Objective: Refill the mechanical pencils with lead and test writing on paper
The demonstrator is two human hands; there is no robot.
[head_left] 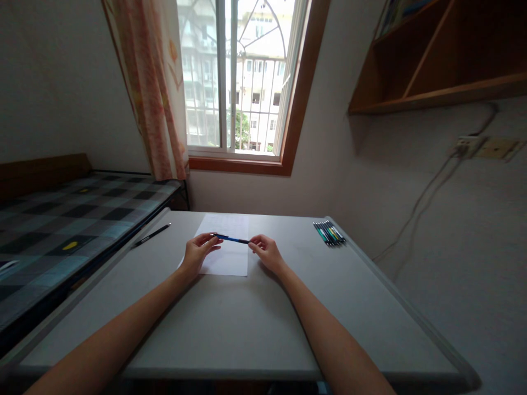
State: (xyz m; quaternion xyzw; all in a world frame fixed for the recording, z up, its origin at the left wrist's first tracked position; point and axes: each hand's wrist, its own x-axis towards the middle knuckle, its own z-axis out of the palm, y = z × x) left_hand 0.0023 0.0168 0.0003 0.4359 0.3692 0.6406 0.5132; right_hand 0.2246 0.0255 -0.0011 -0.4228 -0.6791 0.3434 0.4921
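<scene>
A blue pen (233,239) with dark ends is held nearly level above a white sheet of paper (226,265). My left hand (200,250) pinches its left end, where the clip is. At the other end, the fingertips of my right hand (265,250) are closed on the dark grip. The paper lies flat on the table under the pen, partly covered by my left hand. Whether the pen's tip is out is too small to tell.
A black pen (152,235) lies near the left edge of the white table (263,323). Several pens (329,233) lie side by side at the back right. A bed (82,219) stands along the left, and a wooden shelf (436,90) hangs on the right wall.
</scene>
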